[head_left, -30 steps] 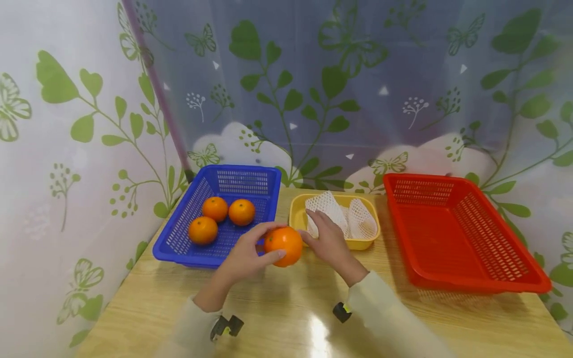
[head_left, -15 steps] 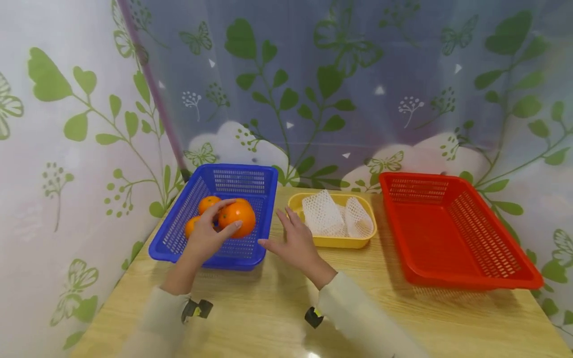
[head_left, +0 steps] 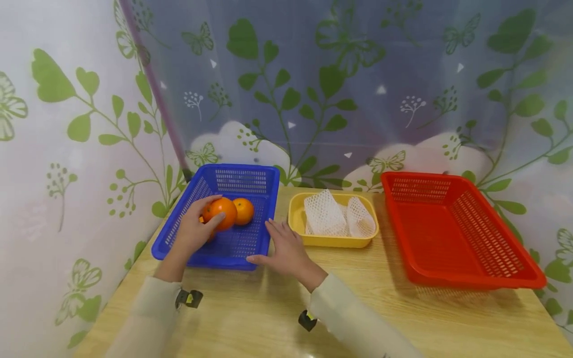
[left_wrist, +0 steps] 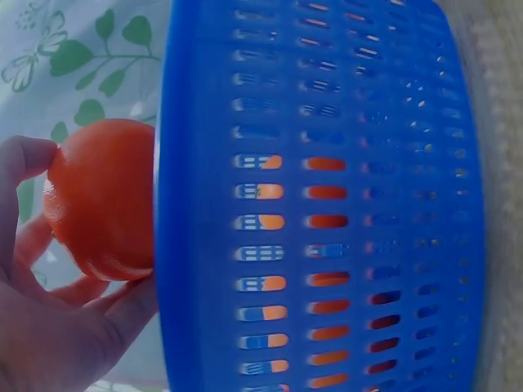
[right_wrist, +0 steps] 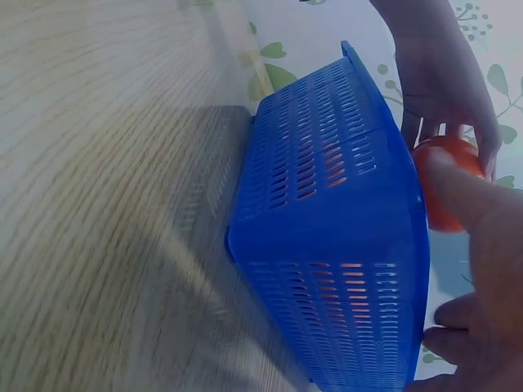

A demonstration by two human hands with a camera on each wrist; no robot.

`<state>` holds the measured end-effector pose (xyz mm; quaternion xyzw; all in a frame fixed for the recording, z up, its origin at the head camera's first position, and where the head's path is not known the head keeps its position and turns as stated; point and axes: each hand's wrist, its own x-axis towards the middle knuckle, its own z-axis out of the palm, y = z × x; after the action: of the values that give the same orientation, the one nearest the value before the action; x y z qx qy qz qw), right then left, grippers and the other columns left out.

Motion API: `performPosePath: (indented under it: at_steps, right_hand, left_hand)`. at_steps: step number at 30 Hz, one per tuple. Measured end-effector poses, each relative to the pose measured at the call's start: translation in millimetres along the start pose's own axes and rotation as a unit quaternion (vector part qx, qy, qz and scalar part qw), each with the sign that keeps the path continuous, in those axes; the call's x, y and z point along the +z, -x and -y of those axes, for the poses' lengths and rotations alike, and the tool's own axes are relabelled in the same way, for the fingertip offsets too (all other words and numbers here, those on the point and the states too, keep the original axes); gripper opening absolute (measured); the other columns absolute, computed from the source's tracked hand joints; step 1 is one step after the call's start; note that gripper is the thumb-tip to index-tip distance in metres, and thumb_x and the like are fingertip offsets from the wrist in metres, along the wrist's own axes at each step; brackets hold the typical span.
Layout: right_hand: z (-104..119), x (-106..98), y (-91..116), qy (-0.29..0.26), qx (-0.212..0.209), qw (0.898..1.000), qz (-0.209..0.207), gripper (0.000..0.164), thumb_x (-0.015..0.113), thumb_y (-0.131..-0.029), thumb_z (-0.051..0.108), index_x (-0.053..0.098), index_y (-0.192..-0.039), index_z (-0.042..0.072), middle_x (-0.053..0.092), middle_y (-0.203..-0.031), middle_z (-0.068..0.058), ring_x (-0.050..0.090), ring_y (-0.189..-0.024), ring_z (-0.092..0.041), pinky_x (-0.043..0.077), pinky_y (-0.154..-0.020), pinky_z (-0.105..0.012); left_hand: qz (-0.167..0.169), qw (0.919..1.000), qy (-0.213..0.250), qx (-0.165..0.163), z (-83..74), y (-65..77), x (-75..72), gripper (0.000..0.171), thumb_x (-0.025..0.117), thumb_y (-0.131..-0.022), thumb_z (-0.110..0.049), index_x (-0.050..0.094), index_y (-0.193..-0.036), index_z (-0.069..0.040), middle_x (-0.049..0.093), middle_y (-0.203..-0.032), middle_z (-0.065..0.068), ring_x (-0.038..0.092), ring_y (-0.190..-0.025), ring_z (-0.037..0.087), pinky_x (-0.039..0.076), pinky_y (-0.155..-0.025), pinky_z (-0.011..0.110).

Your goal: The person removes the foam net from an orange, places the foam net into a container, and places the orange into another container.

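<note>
In the head view my left hand [head_left: 193, 229] grips an orange [head_left: 224, 214] over the blue basket [head_left: 243, 251]. The left wrist view shows the thumb and fingers around this orange [left_wrist: 102, 196], above the basket rim [left_wrist: 167, 204]. A second orange [head_left: 244, 211] lies in the basket just right of the held one. More orange skin peeks out beneath my left hand, mostly hidden. My right hand [head_left: 286, 251] is at the basket's near right corner, fingers extended along the rim; whether they press on it I cannot tell. Nothing is in that hand.
Right of the blue basket stands a yellow tray [head_left: 331, 242] with white foam net sleeves [head_left: 327, 214] in it. A large red basket [head_left: 447, 233] stands farther right. All rest on a wooden table [head_left: 358, 288], with patterned curtains [head_left: 291, 74] behind and to the left.
My left hand has carried the orange leftward from the front of the yellow tray to over the blue basket. My right hand has moved left from the yellow tray to the blue basket's corner.
</note>
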<state>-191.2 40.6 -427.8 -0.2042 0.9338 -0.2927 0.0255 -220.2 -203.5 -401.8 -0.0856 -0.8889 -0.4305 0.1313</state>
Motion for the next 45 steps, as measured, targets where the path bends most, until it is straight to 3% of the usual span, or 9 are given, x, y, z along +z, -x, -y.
performPosePath:
  at_steps: [5,10,13,16,20,25,34,45]
  right_hand:
    - [-2,-2,2,0.020,0.003,1.000,0.021,0.095,0.064,-0.082,0.064,0.034,-0.150,0.007,0.026,-0.159,-0.006,0.020,-0.144,-0.039,0.017,-0.115,-0.058]
    - [-1,-4,2,0.028,0.012,0.999,0.032,0.095,0.063,-0.082,0.065,0.032,-0.151,0.008,0.024,-0.160,-0.003,0.023,-0.145,-0.030,0.014,-0.116,-0.057]
    - [-1,-4,1,0.036,0.015,0.998,0.039,0.096,0.062,-0.082,0.067,0.031,-0.152,0.009,0.022,-0.160,-0.002,0.023,-0.145,-0.025,0.015,-0.116,-0.057]
    - [-1,-3,1,0.043,0.016,0.998,0.043,0.097,0.060,-0.082,0.069,0.030,-0.152,0.010,0.021,-0.160,-0.001,0.024,-0.145,-0.023,0.017,-0.115,-0.059]
    - [-1,-3,1,0.048,0.012,0.998,0.045,0.097,0.059,-0.083,0.070,0.029,-0.153,0.009,0.021,-0.160,-0.001,0.025,-0.145,-0.021,0.020,-0.113,-0.060]
    - [-2,-3,1,0.046,0.011,0.998,0.044,0.096,0.058,-0.084,0.068,0.028,-0.153,0.010,0.019,-0.161,-0.001,0.025,-0.145,-0.021,0.023,-0.112,-0.059]
    - [-2,-3,1,0.039,0.014,0.998,0.044,0.097,0.057,-0.083,0.069,0.027,-0.154,0.010,0.018,-0.161,-0.001,0.028,-0.143,-0.022,0.028,-0.110,-0.059]
    - [-1,0,0,0.036,0.014,0.998,0.045,0.096,0.058,-0.083,0.069,0.027,-0.154,0.012,0.018,-0.161,0.000,0.035,-0.140,-0.029,0.032,-0.107,-0.058]
  left_hand:
    - [0.002,0.9997,-0.014,-0.022,0.1,-5.4,4.0,0.044,0.067,-0.092,-0.023,0.057,-0.133,-0.011,0.050,-0.137,0.021,0.049,-0.121,0.039,0.041,-0.099,0.058]
    - [0.016,0.9979,-0.039,-0.050,2.2,-10.5,9.6,0.044,0.066,-0.092,-0.028,0.058,-0.132,-0.012,0.054,-0.134,0.023,0.053,-0.116,0.041,0.044,-0.096,0.057]
    - [0.036,0.9956,-0.053,-0.069,5.7,-14.1,13.6,0.048,0.067,-0.091,-0.033,0.057,-0.132,-0.011,0.054,-0.133,0.024,0.053,-0.116,0.042,0.043,-0.097,0.056]
    - [0.065,0.9927,-0.075,-0.068,9.1,-18.7,17.6,0.056,0.070,-0.088,-0.037,0.056,-0.133,-0.006,0.054,-0.133,0.025,0.053,-0.116,0.043,0.043,-0.097,0.056]
    - [0.105,0.9852,-0.124,-0.055,11.4,-24.6,22.2,0.061,0.073,-0.086,-0.036,0.055,-0.133,-0.002,0.056,-0.129,0.026,0.056,-0.110,0.041,0.046,-0.093,0.056]
    - [0.138,0.9790,-0.141,-0.052,9.9,-27.8,25.8,0.057,0.073,-0.086,-0.028,0.054,-0.132,0.001,0.054,-0.130,0.029,0.054,-0.113,0.044,0.043,-0.096,0.057]
    - [0.181,0.9614,-0.191,-0.080,11.7,-33.3,36.5,0.062,0.073,-0.086,-0.031,0.050,-0.135,-0.001,0.050,-0.132,0.031,0.047,-0.122,0.046,0.038,-0.102,0.059]
    - [0.190,0.9546,-0.198,-0.116,14.3,-30.7,45.2,0.072,0.075,-0.084,-0.027,0.037,-0.140,-0.002,0.051,-0.133,0.030,0.051,-0.120,0.044,0.038,-0.104,0.057]
